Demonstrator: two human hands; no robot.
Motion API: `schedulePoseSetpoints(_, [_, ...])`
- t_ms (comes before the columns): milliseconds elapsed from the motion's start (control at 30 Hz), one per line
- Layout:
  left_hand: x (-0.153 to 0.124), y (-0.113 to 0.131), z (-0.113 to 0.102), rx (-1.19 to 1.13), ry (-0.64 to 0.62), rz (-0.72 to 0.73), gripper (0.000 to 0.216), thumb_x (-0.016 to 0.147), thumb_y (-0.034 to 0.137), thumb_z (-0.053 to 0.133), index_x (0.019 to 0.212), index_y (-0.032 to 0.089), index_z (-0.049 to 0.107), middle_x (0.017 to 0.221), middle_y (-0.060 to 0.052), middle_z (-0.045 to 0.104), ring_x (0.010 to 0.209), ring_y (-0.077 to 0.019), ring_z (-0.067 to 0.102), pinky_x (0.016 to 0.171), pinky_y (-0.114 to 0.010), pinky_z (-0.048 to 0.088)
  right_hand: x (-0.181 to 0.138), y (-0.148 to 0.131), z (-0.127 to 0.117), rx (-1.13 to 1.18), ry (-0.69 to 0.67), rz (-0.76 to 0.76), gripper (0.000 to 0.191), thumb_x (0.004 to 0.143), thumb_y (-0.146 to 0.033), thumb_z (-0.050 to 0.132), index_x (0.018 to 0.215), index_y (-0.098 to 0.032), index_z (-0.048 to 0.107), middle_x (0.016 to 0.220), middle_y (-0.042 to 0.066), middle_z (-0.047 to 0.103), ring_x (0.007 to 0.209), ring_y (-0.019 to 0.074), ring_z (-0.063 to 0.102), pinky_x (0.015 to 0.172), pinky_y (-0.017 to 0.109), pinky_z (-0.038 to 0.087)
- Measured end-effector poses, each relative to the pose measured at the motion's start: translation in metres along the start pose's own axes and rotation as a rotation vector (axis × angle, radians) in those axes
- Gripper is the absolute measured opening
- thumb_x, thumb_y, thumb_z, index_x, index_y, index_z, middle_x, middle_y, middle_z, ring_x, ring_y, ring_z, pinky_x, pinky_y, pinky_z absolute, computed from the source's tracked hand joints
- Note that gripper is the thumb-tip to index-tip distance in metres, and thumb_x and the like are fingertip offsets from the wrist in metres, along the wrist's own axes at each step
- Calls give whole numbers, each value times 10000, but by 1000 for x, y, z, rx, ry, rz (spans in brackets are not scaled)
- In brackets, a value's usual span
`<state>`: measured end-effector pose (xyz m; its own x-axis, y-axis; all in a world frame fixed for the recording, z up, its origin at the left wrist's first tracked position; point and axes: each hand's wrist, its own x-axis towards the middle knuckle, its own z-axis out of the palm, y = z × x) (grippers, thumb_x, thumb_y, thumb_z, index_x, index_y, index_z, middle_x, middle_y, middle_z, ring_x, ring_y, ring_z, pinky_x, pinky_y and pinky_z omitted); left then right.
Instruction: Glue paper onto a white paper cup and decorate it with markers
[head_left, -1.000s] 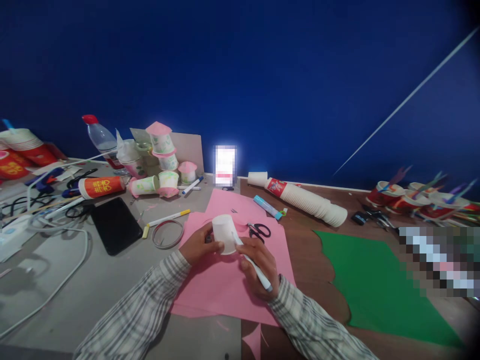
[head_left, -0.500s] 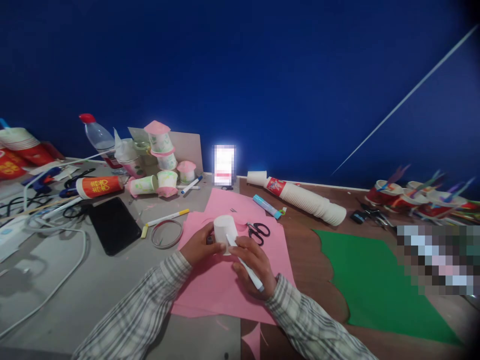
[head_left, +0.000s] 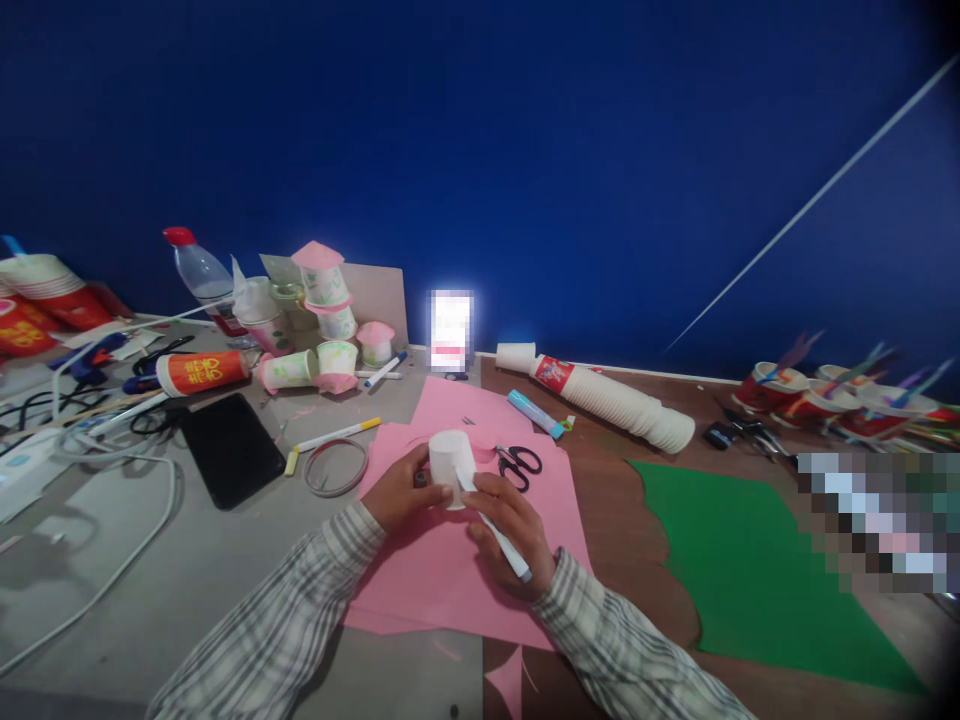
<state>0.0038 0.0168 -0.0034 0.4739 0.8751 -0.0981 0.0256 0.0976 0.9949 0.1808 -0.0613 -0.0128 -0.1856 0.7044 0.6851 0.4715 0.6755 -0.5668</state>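
Note:
My left hand (head_left: 407, 489) grips a small white paper cup (head_left: 448, 458) by its left side, above the pink paper (head_left: 457, 590). In my right hand (head_left: 511, 525) is a white marker (head_left: 504, 545) with a grey end, its other end pointing up at the cup's side. Whether the tip touches the cup is hard to make out. Black-handled scissors (head_left: 519, 467) lie on the pink sheets just beyond my right hand. A yellow-and-white marker (head_left: 337, 435) and a coiled ring of cord (head_left: 335, 468) rest left of the paper.
Decorated paper cups with pink tops (head_left: 324, 285) stand at the back left, near a black phone (head_left: 232, 450). A long stack of paper cups (head_left: 622, 400) lies at the back right, behind green paper (head_left: 765, 570). A blue glue tube (head_left: 535, 413) lies between.
Almost nothing differs; my right hand with the marker has shifted very slightly beside the cup. The whole view has moved a few pixels.

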Motion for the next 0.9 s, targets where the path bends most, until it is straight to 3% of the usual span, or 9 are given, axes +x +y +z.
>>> schedulePoseSetpoints(400, [0,-4,-5,46,27,25,605,499,291,740,1061,190,542,944,-41,635,862,-235,543,753,-346,424,6,-3,-4,106,123,112,260,781,-142,509,1011,-180,623,874,95,620,782,229,612,679,373,542])
schedulePoseSetpoints(667, [0,0,-2,-9,-33,9,635,517,262,734,1101,173,501,835,-13,625,693,-170,547,640,-301,448,-3,-2,-2,87,41,41,321,774,-184,550,1090,-219,592,1033,113,595,964,278,595,791,429,539])
schedulePoseSetpoints(900, [-1,-1,1,-35,-30,6,617,519,230,726,1093,171,508,843,-16,621,743,-186,555,636,-294,454,-2,0,-1,23,14,6,334,788,-207,552,1120,-229,571,1031,111,587,966,278,591,787,428,547])
